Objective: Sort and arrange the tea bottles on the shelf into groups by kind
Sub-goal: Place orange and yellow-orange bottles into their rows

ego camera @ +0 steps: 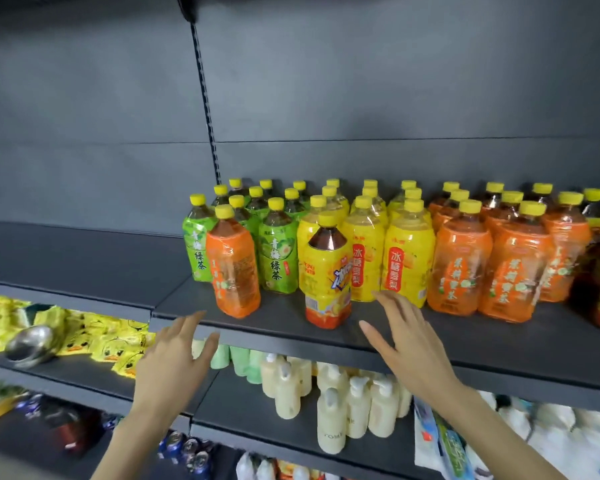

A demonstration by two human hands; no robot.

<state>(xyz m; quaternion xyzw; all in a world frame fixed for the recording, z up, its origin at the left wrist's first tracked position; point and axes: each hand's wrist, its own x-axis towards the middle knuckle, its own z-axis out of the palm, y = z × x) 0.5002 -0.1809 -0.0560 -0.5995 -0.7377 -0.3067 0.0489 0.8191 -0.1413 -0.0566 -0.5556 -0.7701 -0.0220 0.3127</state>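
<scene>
Hovering open and empty at the near edge of the dark grey metal shelf, the right hand lies just right of the upright yellow-labelled plastic tea bottle standing there, nearer it than the equally open, empty left hand.

Three kinds being carried by shelf
At nine o'clock green bottles are being held, yellow bottles centrally, orange bottles at three.

We're in a shop: dark metal shelving hung on a slotted upright, every tier stocked. Rows of labelled tea bottles up top, yellow snack packets left, pump bottles below, cans lower down.
</scene>
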